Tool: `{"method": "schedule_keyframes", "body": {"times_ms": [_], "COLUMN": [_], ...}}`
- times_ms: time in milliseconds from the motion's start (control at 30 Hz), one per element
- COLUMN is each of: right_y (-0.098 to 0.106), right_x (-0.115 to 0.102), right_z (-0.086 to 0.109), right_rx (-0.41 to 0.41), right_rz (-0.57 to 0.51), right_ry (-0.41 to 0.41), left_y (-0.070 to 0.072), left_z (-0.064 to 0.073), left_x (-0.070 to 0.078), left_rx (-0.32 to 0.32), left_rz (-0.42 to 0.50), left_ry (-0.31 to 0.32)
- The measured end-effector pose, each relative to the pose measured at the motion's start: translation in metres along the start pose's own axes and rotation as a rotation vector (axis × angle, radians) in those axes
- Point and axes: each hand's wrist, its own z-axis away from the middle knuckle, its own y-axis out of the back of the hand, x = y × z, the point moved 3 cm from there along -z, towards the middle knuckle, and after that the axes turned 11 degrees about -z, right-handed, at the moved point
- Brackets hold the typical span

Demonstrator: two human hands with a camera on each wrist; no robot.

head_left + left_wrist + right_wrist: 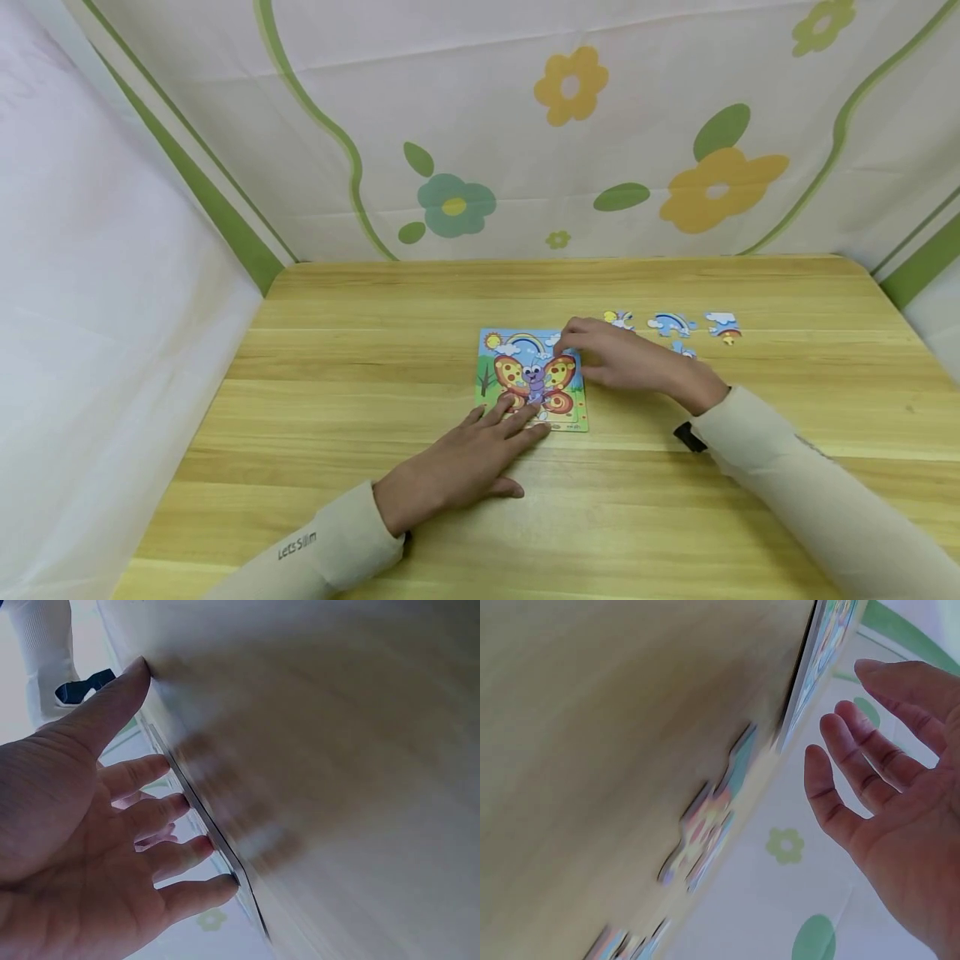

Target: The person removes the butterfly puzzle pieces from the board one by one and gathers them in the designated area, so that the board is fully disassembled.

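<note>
A square puzzle board (527, 346) with a butterfly, a rainbow and a sun lies flat on the table. My left hand (468, 458) rests spread, its fingertips on the board's lower edge and the thumb out to the side. The left wrist view has the same hand (97, 817) with straight fingers along the board's thin edge (206, 817). Over the board's upper right side is my right hand (622, 354), fingers bent. The right wrist view shows this hand (900, 765) loosely curved beside the board (821, 664), with nothing visible between its fingers.
Several loose puzzle pieces lie right of the board, among them a rainbow piece (671, 323) and a cloud piece (723, 322). One piece (683, 349) is partly behind my right wrist. A flower-patterned cloth (495, 125) hangs behind the wooden table (337, 350).
</note>
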Motion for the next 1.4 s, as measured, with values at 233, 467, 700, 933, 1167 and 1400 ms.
{"method": "schedule_keyframes", "body": {"times_ms": [233, 467, 700, 933, 1167, 1400], "right_y": [-0.01, -0.016, -0.019, -0.02, -0.021, -0.022], "right_x": [-0.004, -0.005, -0.008, -0.008, -0.011, -0.012], "right_z": [-0.008, -0.013, -0.014, -0.015, -0.017, -0.019], "right_rx": [-0.05, -0.08, -0.084, -0.078, -0.108, -0.133], "right_rz": [-0.016, -0.009, 0.016, 0.05, 0.09, 0.105], "right_ry": [0.008, -0.002, -0.001, 0.021, 0.005, 0.008], "left_y": [0.0, 0.0, -0.001, -0.001, -0.001, -0.001], "left_z": [0.0, 0.0, 0.0, 0.0, 0.001, 0.001], "left_x": [0.0, 0.0, -0.001, -0.001, -0.001, -0.001], "left_rx": [-0.006, -0.001, 0.002, 0.006, 0.012, 0.018], "left_rz": [0.008, -0.001, 0.002, -0.008, -0.005, -0.012], "left_ry": [0.006, 0.002, 0.001, -0.001, -0.005, -0.006]}}
